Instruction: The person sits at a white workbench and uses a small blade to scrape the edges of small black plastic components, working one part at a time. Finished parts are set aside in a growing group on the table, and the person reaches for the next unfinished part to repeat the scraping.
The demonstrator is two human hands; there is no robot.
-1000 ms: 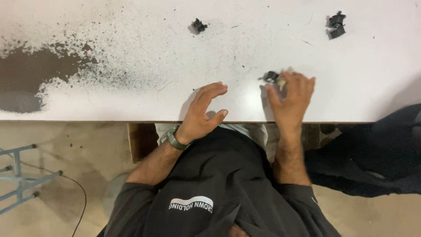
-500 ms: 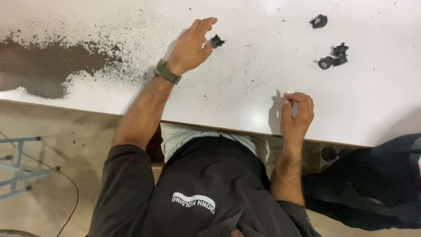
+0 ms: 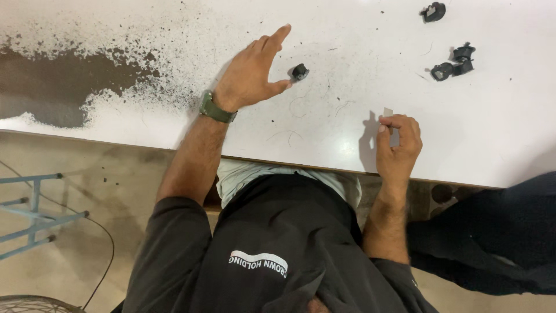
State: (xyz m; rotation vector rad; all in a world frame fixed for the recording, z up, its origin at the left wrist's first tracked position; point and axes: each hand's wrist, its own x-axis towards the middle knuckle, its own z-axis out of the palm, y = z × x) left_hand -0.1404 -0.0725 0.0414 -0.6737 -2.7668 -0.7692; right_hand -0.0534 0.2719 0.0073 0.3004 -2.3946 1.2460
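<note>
From up here I see my left hand (image 3: 255, 72) stretched out over the white worktable (image 3: 145, 35) near the top centre of the frame, fingers spread wide and gripping nothing; its thumb tip sits just beside a small round black plastic part (image 3: 299, 72), and I cannot tell whether the two actually touch. A green wristwatch (image 3: 215, 108) wraps that wrist. My right hand (image 3: 398, 145), in the centre right, is curled with thumb and fingertips pinched on a thin pale strip (image 3: 389, 112); only its top end pokes out above the fingers, so the rest of its shape and material is hidden from me. Toward the upper right lies a cluster of dark plastic pieces (image 3: 453, 65), too small to make out in detail, and another dark piece (image 3: 434, 11) sits close to the top edge. A dark worn patch with speckled flecks (image 3: 58, 87) spreads across the table's upper left. A pale blue metal frame (image 3: 29, 214) is cut off by the left edge, and a dark-clothed leg (image 3: 498, 237) at the lower right runs out of view, its owner unseen.
</note>
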